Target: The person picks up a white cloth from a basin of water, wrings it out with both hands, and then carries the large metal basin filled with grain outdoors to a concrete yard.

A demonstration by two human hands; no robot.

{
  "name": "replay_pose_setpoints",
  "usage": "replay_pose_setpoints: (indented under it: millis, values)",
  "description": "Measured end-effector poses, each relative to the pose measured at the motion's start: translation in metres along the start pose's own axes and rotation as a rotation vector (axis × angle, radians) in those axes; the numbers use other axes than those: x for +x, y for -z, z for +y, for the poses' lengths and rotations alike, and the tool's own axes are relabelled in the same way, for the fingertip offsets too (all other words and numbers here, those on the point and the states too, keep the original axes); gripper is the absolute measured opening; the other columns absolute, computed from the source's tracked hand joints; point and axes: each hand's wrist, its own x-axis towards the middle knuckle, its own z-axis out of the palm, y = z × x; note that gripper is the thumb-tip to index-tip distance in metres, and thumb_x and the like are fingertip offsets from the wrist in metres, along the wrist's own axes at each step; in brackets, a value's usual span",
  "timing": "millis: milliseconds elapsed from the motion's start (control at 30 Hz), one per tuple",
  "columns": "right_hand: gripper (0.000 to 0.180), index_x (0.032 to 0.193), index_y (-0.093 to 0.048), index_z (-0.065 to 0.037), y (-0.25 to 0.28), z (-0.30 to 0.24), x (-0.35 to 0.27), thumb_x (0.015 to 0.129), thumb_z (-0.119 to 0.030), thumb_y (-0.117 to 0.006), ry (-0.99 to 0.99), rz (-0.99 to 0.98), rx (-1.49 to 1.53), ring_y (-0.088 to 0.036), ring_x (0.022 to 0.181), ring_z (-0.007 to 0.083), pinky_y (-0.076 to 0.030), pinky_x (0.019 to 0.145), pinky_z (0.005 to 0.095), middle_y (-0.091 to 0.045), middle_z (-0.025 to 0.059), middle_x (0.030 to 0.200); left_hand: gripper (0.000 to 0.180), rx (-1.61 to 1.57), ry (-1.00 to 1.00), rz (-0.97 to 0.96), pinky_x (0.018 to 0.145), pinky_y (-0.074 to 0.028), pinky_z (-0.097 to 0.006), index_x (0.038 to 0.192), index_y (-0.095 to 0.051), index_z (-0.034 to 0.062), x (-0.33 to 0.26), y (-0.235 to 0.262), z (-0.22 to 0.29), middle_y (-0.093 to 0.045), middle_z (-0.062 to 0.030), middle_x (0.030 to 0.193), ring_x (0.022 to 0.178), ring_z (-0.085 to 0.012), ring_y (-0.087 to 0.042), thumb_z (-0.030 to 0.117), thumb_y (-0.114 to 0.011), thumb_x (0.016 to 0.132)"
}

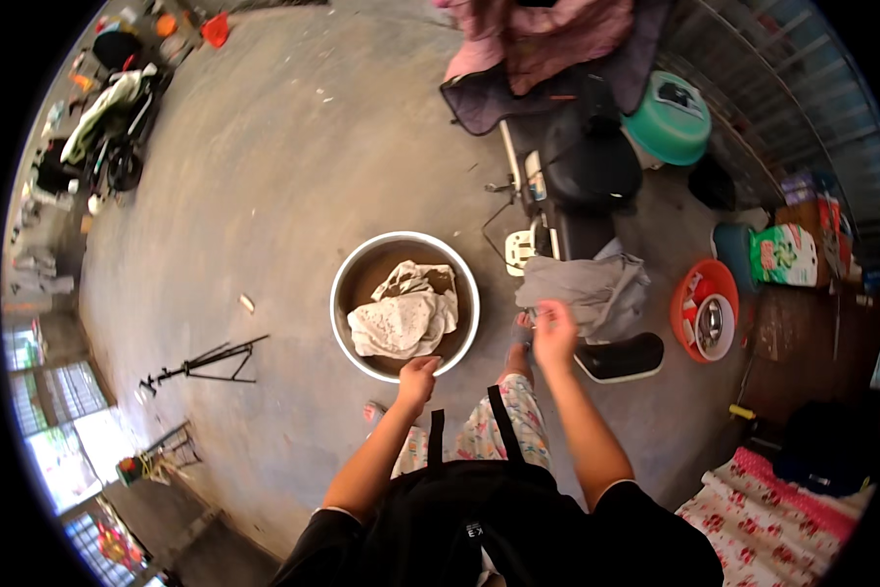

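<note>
A round metal basin (365,262) stands on the floor in front of me, with a crumpled, pale wet-looking cloth (401,323) in brownish water. By the basin's near right rim is my left hand (417,383), its fingers curled together and nothing showing in them. To the right, my right hand (555,335) is raised in front of a grey cloth (591,293) draped over a scooter (586,166). This hand is blurred; I cannot tell whether its fingers touch or hold the cloth.
A red basin (682,328) with a white bowl inside stands right of the scooter, near a green-and-white bag (784,254). A green tub (670,122) sits farther back. A black tripod (210,364) lies left, and a stroller (117,127) stands far left. Flowered bedding (748,514) is at near right.
</note>
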Motion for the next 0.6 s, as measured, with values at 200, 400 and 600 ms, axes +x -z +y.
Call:
replay_pose_setpoints:
  millis: [200, 400, 600]
  values:
    - [0.013, 0.085, -0.061, -0.005, -0.141, 0.114, -0.012, 0.073, -0.011, -0.06, -0.161, -0.467, -0.278, -0.061, 0.072, 0.0261, -0.048, 0.067, 0.0343, -0.063, 0.0106, 0.078, 0.015, -0.254, 0.115, 0.201, 0.032, -0.022, -0.024, 0.09, -0.056, 0.0068, 0.029, 0.078, -0.089, -0.037, 0.0026, 0.048, 0.034, -0.0081, -0.031, 0.02, -0.055, 0.083]
    - [0.061, 0.118, -0.045, -0.002, -0.268, 0.182, -0.036, 0.067, -0.023, -0.072, -0.149, -0.756, -0.587, -0.058, 0.094, 0.0265, -0.048, 0.077, 0.0348, -0.058, 0.0171, 0.105, 0.012, -0.61, 0.314, 0.3, 0.033, -0.02, -0.024, 0.088, -0.055, 0.0089, 0.048, 0.102, -0.163, -0.036, 0.0016, 0.049, 0.035, -0.0094, -0.029, 0.02, -0.054, 0.083]
    - [0.055, 0.113, -0.046, -0.01, -0.357, 0.242, -0.027, 0.068, -0.024, -0.075, -1.323, -0.415, -0.071, -0.053, 0.084, 0.0308, -0.051, 0.063, 0.0371, -0.048, 0.013, 0.11, 0.015, -0.773, 0.378, 0.266, 0.035, -0.021, -0.025, 0.09, -0.051, 0.0076, 0.115, 0.112, -0.211, -0.037, 0.0006, 0.051, 0.037, -0.0099, -0.03, 0.02, -0.054, 0.083]
